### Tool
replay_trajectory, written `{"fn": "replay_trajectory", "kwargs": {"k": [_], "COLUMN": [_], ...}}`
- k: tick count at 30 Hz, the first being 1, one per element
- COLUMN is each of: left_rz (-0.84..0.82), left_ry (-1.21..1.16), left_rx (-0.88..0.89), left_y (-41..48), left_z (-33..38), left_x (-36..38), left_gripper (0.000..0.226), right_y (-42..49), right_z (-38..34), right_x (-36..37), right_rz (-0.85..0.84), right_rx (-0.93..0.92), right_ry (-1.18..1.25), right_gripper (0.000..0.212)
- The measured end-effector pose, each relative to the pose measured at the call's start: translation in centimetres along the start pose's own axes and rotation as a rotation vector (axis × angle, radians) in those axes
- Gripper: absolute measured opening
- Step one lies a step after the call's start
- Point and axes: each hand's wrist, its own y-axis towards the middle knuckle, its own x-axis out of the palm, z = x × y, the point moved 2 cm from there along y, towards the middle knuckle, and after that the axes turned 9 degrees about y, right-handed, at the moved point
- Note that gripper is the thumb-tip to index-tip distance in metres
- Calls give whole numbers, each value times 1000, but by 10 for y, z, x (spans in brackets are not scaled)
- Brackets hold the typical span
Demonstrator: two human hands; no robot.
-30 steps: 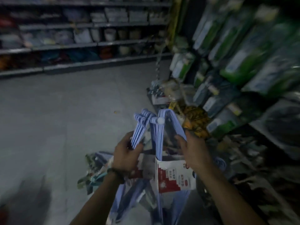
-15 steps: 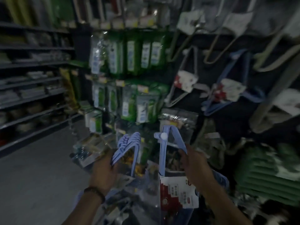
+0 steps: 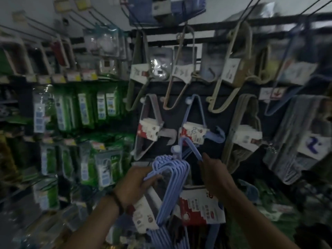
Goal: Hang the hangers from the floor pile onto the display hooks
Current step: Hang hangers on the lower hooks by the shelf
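The left hand [image 3: 133, 184] has its grip curled right round a loose bundle of light-blue hangers [image 3: 172, 178], held low in front of the display wall; there's a dark wristband [image 3: 117, 203] on that wrist. The right hand [image 3: 215, 175] has its grip closed on one arm of a second blue hanger pack [image 3: 191, 147], tilted up toward the wall, with its red-and-white card label [image 3: 201, 207] hanging under the wrist; the two bunches meet in the middle, and with the blur it's hard to say if they touch or just overlap.

Pretty crowded up there; straight behind the raised pack a hung blue pack [image 3: 195, 121] sits on its hook, with a grey pack [image 3: 149, 123] just beside it on the left and a paler pack [image 3: 244, 135] on the right; beige hangers [image 3: 179, 72] dangle in the row above; dark blue hangers [image 3: 287, 72] are off at the upper right. Green packets [image 3: 86, 108] fill the shelving to the left, and long wire hooks [image 3: 41, 24] stick out near the top left.
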Motion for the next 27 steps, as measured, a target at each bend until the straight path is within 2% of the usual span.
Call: {"fn": "replay_trajectory", "kwargs": {"k": [2,7,11,13,15,18,23,26,27], "left_rz": [-20,21,89,94,105,157,167,171,175], "left_ry": [2,-5,-15,-29,-47,-68,-93,-130,-146], "left_rx": [46,150,191,198,217,212,194,167,155], "left_y": [33,97,132,147,157,170,189,193,195], "left_z": [9,28,40,45,49,54,46,40,36], "left_x": [-2,-15,-33,-40,-45,-49,-44,-39,-37], "left_gripper": [42,27,35,38,26,18,20,16,16], "right_y": [27,74,95,103,108,117,127,145,152], "right_z": [5,1,-7,-7,-7,-2,0,6,6], "right_x": [-14,-45,-64,-73,-79,-80,-75,-68,-68], "right_rz": [24,101,179,233,284,318,323,282,273], "right_rx": [-12,-141,-180,-146,-123,-252,-103,47,99], "right_ry": [-24,10,-25,-12,33,-3,74,192,209], "right_gripper": [23,22,35,34,30,29,29,9,12]}}
